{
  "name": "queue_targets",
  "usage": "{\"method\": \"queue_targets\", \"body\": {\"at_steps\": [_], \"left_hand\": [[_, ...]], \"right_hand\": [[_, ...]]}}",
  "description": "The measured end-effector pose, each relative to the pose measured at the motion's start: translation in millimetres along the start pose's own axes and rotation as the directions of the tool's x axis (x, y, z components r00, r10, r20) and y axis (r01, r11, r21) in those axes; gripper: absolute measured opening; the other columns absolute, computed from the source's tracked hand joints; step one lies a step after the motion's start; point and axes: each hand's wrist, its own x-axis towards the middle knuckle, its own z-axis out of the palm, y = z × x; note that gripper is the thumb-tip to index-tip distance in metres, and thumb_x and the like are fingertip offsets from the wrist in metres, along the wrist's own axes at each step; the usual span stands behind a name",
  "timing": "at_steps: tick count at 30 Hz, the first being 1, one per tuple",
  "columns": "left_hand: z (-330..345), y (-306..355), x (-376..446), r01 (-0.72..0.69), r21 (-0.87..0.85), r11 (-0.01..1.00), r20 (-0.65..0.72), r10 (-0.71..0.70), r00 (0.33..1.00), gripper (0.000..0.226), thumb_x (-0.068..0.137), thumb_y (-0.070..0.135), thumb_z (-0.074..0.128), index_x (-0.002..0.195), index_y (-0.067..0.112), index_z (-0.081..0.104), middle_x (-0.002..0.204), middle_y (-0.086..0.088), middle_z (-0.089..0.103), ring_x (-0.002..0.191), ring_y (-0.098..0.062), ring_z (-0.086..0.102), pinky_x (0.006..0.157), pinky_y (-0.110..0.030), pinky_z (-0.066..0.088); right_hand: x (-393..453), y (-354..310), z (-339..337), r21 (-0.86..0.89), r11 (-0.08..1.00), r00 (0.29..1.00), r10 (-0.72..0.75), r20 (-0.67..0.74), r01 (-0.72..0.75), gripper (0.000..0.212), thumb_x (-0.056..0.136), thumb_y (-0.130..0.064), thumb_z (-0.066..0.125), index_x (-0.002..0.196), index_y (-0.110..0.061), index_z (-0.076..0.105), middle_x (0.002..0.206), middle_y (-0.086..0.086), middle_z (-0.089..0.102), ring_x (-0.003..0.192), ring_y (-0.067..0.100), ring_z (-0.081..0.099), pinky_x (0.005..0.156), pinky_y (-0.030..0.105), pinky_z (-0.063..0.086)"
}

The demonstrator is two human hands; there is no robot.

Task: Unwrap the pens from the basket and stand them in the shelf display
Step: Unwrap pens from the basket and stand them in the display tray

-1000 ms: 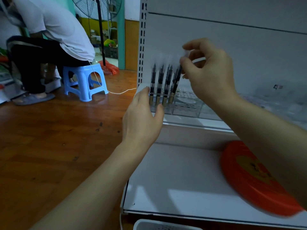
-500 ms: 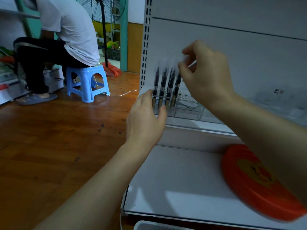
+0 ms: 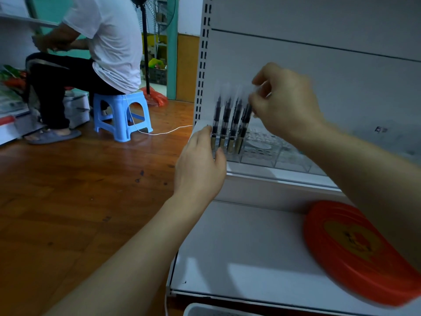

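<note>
Pens with black barrels and gold ends (image 3: 230, 124) stand upright in a clear plastic display tray (image 3: 262, 151) on the white metal shelf (image 3: 273, 174), centre of the frame. Right hand (image 3: 284, 106) pinches the top of the rightmost pen. Left hand (image 3: 200, 165), fingers straight, rests against the tray's left end. Round orange lid (image 3: 355, 254) lies lower right.

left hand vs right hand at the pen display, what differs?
The left hand sits low at the left end of the clear plastic pen holder, fingers straight against it; the right hand is higher, by the caps. The left hand grips nothing; the right hand pinches the top of the rightmost black pen. Both work the same row of standing pens on the white shelf.
</note>
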Motion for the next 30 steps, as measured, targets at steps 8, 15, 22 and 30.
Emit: {"method": "queue_targets", "body": {"at_steps": [8,15,22,30], "left_hand": [[-2.4,-2.7,1.0,-0.004,-0.041,0.999,0.036,0.006,0.999,0.057,0.099,0.027,0.054,0.151,0.017,0.035,0.15,0.0,0.045,0.134,-0.018,0.045,0.103,-0.033,0.041],[-7.1,1.8,-2.4,-0.118,-0.016,0.993,-0.137,0.114,0.984,0.047,0.093,0.025,0.061,0.138,0.015,0.049,0.134,-0.001,0.051,0.123,-0.016,0.046,0.097,-0.024,0.038],[-3.3,10.6,-21.9,-0.171,-0.219,0.961,-0.129,0.146,0.981,0.018,0.093,0.027,0.064,0.109,0.022,0.06,0.094,0.012,0.057,0.085,-0.006,0.056,0.07,-0.021,0.048],[36.2,-9.2,-76.9,0.047,-0.361,0.932,0.22,0.036,0.975,0.006,0.094,0.023,0.064,0.099,0.02,0.063,0.087,0.006,0.063,0.08,-0.008,0.059,0.072,-0.029,0.05]], "right_hand": [[-7.8,4.9,2.5,0.134,0.986,0.995,0.097,0.023,-0.099,0.023,0.094,-0.022,0.062,0.117,-0.022,0.061,0.088,-0.004,0.068,0.08,0.021,0.069,0.078,0.043,0.057],[-43.4,10.1,2.3,0.149,0.985,0.995,0.092,-0.044,-0.084,0.034,0.097,-0.029,0.062,0.13,-0.023,0.059,0.104,-0.004,0.067,0.078,0.012,0.067,0.078,0.037,0.057],[-96.5,22.0,15.6,0.252,0.964,0.988,0.11,-0.109,-0.079,0.029,0.095,-0.022,0.064,0.124,-0.018,0.064,0.098,-0.004,0.067,0.079,0.01,0.065,0.073,0.026,0.056],[-181.0,41.3,40.5,0.232,0.972,0.997,0.038,-0.066,-0.022,0.023,0.091,-0.021,0.062,0.112,-0.013,0.069,0.092,-0.007,0.065,0.078,0.007,0.06,0.072,0.014,0.046]]}}
